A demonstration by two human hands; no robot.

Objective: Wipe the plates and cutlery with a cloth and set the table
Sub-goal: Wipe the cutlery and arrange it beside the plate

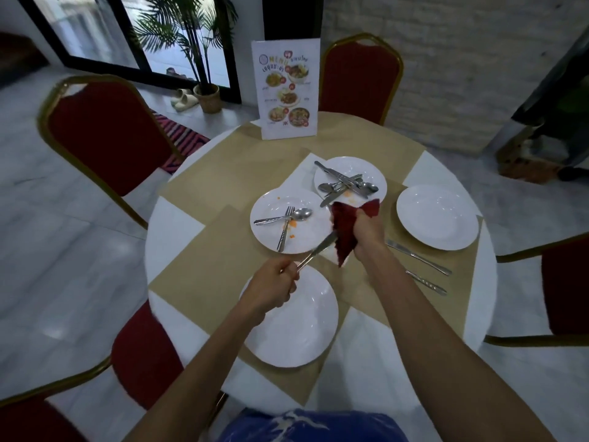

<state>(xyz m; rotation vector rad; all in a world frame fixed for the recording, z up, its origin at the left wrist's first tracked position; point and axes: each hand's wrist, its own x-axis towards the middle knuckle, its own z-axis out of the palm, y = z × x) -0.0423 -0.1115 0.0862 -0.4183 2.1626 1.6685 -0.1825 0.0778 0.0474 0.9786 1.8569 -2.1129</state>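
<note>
Head view is looking down over a round white table [165,224] laid with tan placemats [223,260], and nearest the person a clean white plate [296,327] is sitting on one of them. Just above that plate the left hand [271,288] is closing its fingers around the handle of a knife [317,252], which is slanting up and to the right toward the cloth. The right hand [366,232] is clenching a dark red cloth [345,231], bunched in the fist, with a pointed corner hanging down beside the knife blade; the blade's tip is meeting the cloth, partly hidden by it. To the right of that forearm two pieces of cutlery [420,263] are lying side by side on a placemat, next to another clean plate [437,216]. Beyond the hands, a soiled plate [271,237] with orange smears is carrying a fork [285,229] and a spoon [287,216] crossing each other. Farther back a second dirty plate [376,173] is holding a heap of knives and spoons [345,183]. At the far edge a menu card [287,90] is standing upright, and red chairs [105,138] with gold frames are ringing the table.
</note>
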